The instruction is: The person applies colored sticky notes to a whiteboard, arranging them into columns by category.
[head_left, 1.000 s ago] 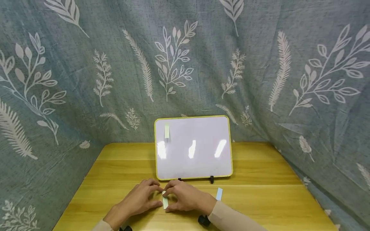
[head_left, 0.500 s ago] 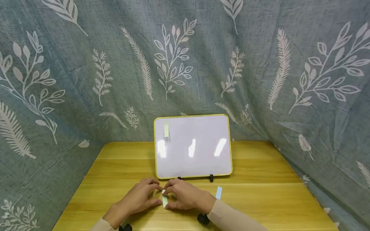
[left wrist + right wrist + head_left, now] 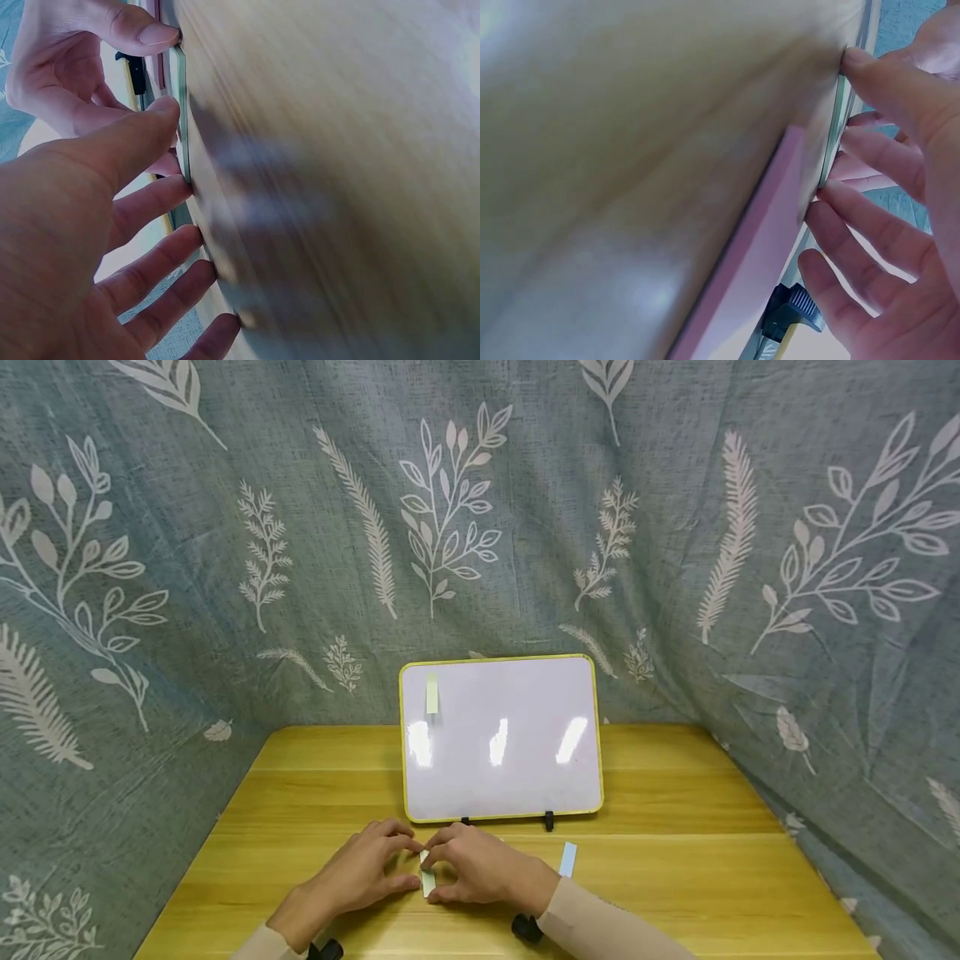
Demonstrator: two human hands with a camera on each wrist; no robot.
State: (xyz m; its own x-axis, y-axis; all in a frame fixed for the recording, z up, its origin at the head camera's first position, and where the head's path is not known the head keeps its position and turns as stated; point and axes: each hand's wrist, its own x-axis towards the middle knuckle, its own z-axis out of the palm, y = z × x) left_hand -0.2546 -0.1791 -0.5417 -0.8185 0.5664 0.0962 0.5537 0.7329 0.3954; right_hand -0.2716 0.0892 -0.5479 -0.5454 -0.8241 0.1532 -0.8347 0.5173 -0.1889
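Two bare hands are meeting over a green strip [image 3: 428, 878], which is lying on a wooden table [image 3: 675, 893] between their fingertips. The right hand [image 3: 480, 864] is gripping the strip from its right side, the thumb sitting at the near end and the fingers reaching toward the far end. The left hand [image 3: 360, 872] is closing in from the opposite side, its index fingertip touching the far end and its thumb standing apart from that finger, alongside the strip; whether those two are pinching it, the views are not telling. The remaining left fingers are spreading out beyond the grip, their tips coming down at the tabletop. Directly beyond the grip, a yellow-framed board [image 3: 450, 785] is leaning on black feet [image 3: 549, 821], with glare shining on its face and a pale note [image 3: 432, 695] hanging at its upper left. To the right of the grip, past the right wrist, a blue strip [image 3: 567, 860] is lying on the table; the right wrist view is showing a pink strip [image 3: 754, 247] beside the right fingers. Behind everything, a leaf-patterned curtain [image 3: 525, 552] is hanging in folds, while a beige sleeve [image 3: 600, 927] is covering the right forearm.
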